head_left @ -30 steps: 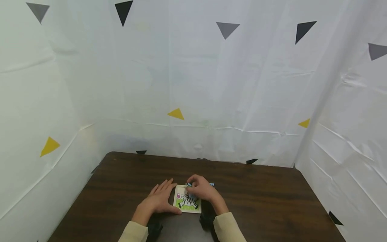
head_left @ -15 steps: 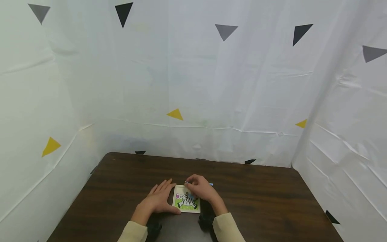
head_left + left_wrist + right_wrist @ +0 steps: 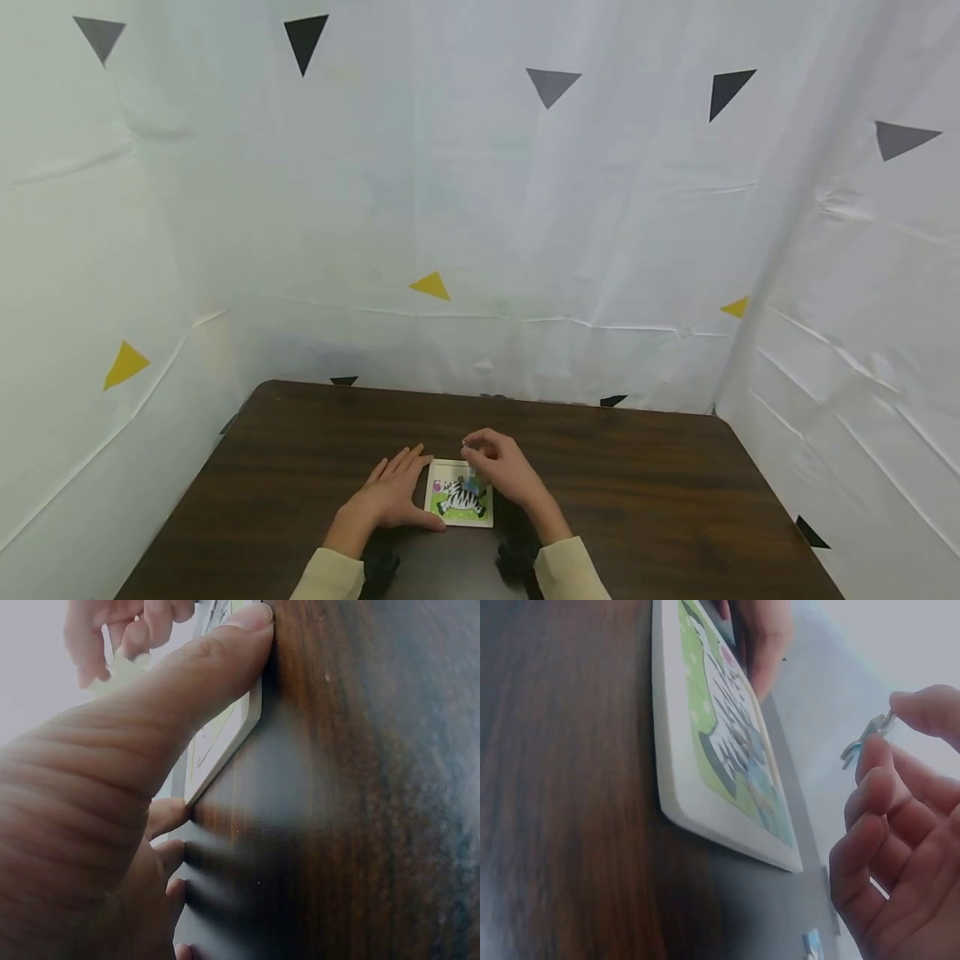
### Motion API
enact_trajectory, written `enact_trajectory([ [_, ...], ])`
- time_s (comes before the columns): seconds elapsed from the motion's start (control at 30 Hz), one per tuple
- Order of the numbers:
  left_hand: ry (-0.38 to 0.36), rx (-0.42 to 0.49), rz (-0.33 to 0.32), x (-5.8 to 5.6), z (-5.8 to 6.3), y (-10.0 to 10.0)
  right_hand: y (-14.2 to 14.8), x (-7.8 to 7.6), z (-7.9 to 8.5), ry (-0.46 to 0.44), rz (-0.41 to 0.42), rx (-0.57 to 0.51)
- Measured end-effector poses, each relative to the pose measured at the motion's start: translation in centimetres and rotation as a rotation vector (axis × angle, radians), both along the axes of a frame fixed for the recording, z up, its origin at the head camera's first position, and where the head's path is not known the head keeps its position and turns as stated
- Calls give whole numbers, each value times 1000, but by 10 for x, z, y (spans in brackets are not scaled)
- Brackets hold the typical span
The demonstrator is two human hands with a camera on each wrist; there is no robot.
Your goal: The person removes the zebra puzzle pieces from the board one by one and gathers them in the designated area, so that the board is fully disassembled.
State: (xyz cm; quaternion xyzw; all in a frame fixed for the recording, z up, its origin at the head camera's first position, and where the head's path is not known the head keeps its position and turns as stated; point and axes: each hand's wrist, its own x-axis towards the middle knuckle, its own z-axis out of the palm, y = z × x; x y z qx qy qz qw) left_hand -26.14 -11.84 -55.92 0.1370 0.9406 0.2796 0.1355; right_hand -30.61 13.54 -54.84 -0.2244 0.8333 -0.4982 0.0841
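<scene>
A small square jigsaw puzzle [image 3: 468, 524] with a zebra on green and a pale frame lies on the table. Flat beside its left edge rests my left hand [image 3: 386, 504], fingers spread and fairly straight. Its thumb [image 3: 217, 656] touches the near left corner of the frame in the left wrist view. Above the puzzle's upper right corner, my right hand [image 3: 508, 475] pinches a small light-blue puzzle piece [image 3: 868, 736] between thumb and index finger. The right wrist view shows that piece raised well off the frame [image 3: 664, 742], with the other fingers curled.
A loose blue piece [image 3: 812, 943] lies on the table just beyond the frame's right side. The dark wood table [image 3: 637, 475] extends around the puzzle, with white curtains [image 3: 480, 208] behind and at both sides.
My right hand has risen slightly from the puzzle with the piece, tilting it and uncovering more of the upper right picture. The left hand keeps its place, while the head view shifts a little.
</scene>
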Motion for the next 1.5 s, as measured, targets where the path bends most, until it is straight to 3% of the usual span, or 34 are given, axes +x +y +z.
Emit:
enact_trajectory([
  [0.23, 25, -2, 7, -5, -6, 0, 14, 2, 5, 43, -81, -30],
  [0.47, 50, 23, -1, -13, -20, -4, 31, 1, 12, 41, -164, -95],
  [0.7, 16, -14, 21, -4, 0, -2, 44, 4, 20, 78, -187, -84],
  [1.0, 55, 22, -2, -13, -15, -8, 64, 4, 31, 102, -238, -72],
  [1.27, 48, 23, 10, -14, -26, -7, 81, 3, 27, 137, -280, -47],
  [1.33, 49, 20, 11, -13, -27, -7, 84, 3, 25, 137, -282, -39],
  [1.5, 37, 41, 10, -6, -13, -6, 91, -1, 22, 122, -287, 22],
])
